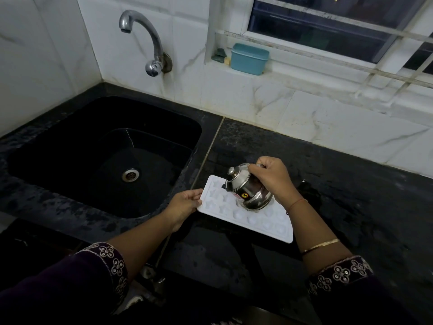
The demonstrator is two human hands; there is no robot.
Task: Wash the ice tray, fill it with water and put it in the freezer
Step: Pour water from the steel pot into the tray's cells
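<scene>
Black stone bench (328, 184) beside the sink carries your white plastic ice tray (269, 225). Your left hand (185, 204) pinches its near-left edge; your right hand (273, 177) grips the tilted lidded steel pot (246, 187) over it. You're filling, I judge; next, shift the spout along the cells.

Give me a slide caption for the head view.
Right hand tilts a steel pot over the white ice tray; left hand holds its edge.
</scene>
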